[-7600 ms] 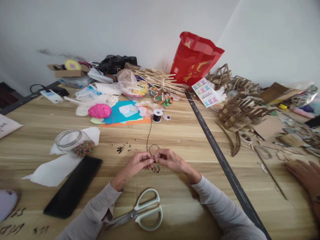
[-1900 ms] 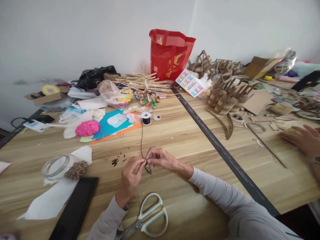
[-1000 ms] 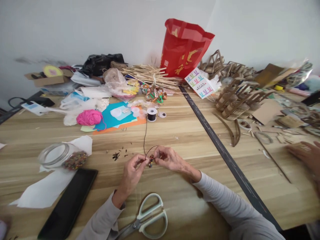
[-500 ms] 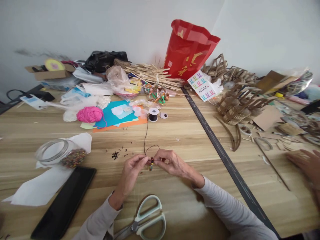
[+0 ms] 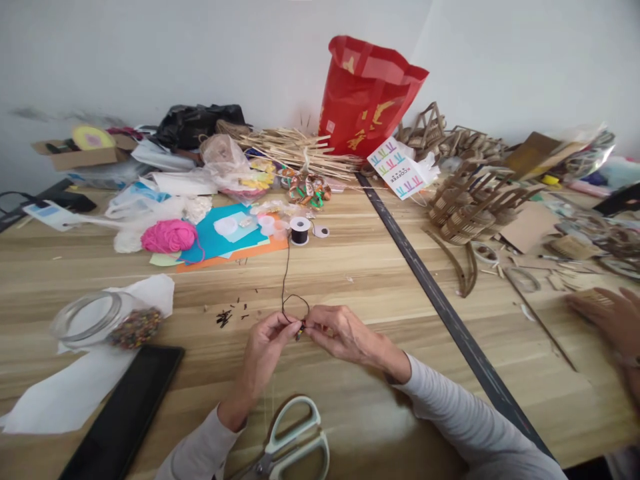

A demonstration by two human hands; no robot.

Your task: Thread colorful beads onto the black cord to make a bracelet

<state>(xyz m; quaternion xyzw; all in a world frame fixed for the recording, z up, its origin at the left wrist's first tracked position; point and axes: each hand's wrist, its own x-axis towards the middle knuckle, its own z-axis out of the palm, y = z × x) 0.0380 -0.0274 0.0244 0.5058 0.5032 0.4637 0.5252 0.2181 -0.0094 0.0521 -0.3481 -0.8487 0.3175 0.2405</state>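
Your left hand (image 5: 265, 347) and right hand (image 5: 340, 333) pinch the black cord (image 5: 285, 280) beside a few strung beads (image 5: 300, 328), just ahead of the scissors (image 5: 290, 443). Keep both pinches tight and the cord taut toward its spool (image 5: 300, 230).

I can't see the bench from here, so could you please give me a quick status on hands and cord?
Left hand and right hand both pinch the beaded black cord. Cord runs to spool. Scissors lie near wrists.
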